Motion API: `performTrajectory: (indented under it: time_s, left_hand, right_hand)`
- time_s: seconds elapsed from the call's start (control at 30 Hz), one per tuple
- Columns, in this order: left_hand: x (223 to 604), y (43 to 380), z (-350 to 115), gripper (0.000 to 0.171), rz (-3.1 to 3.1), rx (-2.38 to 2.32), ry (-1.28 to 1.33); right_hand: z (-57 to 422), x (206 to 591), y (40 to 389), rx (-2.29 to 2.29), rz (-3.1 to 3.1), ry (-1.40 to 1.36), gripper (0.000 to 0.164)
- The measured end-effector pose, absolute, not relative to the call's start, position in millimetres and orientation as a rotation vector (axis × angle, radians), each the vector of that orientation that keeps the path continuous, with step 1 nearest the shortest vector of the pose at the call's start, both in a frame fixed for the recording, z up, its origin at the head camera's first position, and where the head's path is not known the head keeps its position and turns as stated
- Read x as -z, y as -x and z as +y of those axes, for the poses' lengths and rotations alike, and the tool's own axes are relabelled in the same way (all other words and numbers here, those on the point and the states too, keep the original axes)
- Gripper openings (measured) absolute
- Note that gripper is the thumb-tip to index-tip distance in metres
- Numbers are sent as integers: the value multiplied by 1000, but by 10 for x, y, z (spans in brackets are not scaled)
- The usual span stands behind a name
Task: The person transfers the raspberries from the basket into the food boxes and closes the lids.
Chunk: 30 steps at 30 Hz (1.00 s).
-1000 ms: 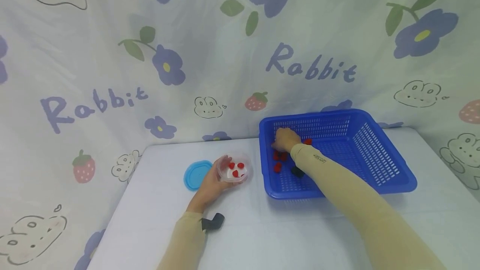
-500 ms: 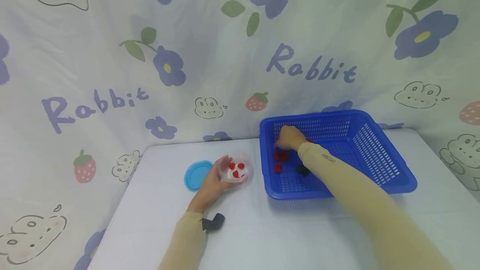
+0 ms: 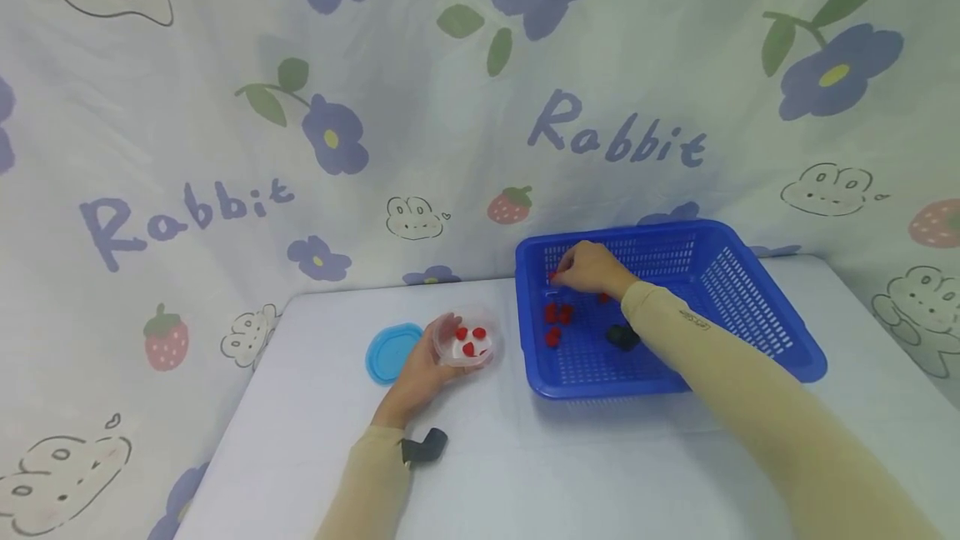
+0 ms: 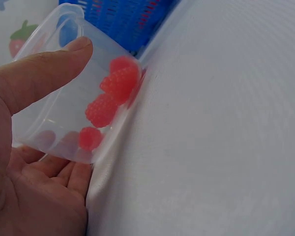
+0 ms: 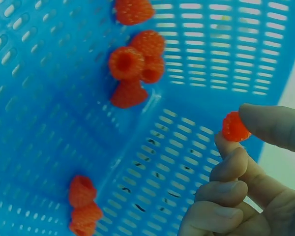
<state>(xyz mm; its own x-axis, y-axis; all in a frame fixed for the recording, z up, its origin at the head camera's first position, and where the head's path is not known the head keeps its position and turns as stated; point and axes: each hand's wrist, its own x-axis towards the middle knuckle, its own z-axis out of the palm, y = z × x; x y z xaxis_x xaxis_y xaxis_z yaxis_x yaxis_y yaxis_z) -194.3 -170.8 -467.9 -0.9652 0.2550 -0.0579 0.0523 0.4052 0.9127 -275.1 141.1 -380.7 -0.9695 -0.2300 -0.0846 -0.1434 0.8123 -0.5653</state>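
Observation:
My left hand [image 3: 422, 369] grips a clear plastic cup [image 3: 444, 361], its thumb on the near wall and fingers around the far side in the left wrist view. Several raspberries [image 4: 102, 110] lie at the bottom of the cup. Over the left end of the blue basket [image 3: 526, 315], my right hand [image 3: 592, 267] pinches one raspberry [image 5: 235, 127] between thumb and index finger. Below and beside that hand, more raspberries [image 5: 127, 64] lie in the basket in small clusters.
A round blue lid [image 3: 392, 354] lies on the white table [image 3: 510, 473], left of the cup. Black straps or mounts sit at both wrists, one [image 3: 426, 447] on the left. A printed curtain [image 3: 450, 123] hangs behind the table.
My right hand has lifted and shifted slightly right inside the basket, and a raspberry now shows between its fingertips. The left hand and cup have stayed in place.

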Motion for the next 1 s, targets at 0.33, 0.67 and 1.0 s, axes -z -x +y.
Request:
performTrajectory:
  time_s: [0.33,0.67,1.0]
  left_hand:
    - [4731,1956,-1725,90,2483,-1605,-265]
    - [4783,1974,-1735,89,2511,-1619,-288]
    - [4747,1981,-1724,89,2490,-1564,-222]
  right_hand:
    - [1426,3606,2576,984,2857,347,24]
    - [1292,3412,2355,1089,2833,523,22]
    - [1031,3290,2179,1145,2774,614,22]
